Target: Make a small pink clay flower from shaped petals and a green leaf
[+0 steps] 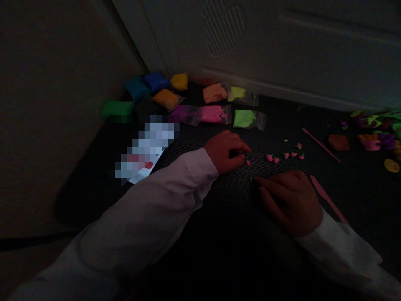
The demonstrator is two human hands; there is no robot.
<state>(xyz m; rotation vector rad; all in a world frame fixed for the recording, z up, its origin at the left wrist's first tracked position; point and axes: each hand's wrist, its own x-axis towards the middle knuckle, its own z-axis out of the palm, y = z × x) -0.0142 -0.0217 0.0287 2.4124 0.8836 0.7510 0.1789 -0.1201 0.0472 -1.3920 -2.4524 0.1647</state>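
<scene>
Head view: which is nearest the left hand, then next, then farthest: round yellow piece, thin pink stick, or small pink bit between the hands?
1. Small pink bit, right by the left hand.
2. Thin pink stick, off to the right.
3. Round yellow piece, near the picture's right edge.

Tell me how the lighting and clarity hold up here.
Head view: very dim overall; a bright panel, mostly pixelated, stands out; the left hand looks lighter than the right hand; the dark tabletop sinks into near-black toward the bottom.

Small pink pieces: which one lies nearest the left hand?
The lone pink piece beside the left hand; the other pink pieces lie grouped farther right.
</scene>
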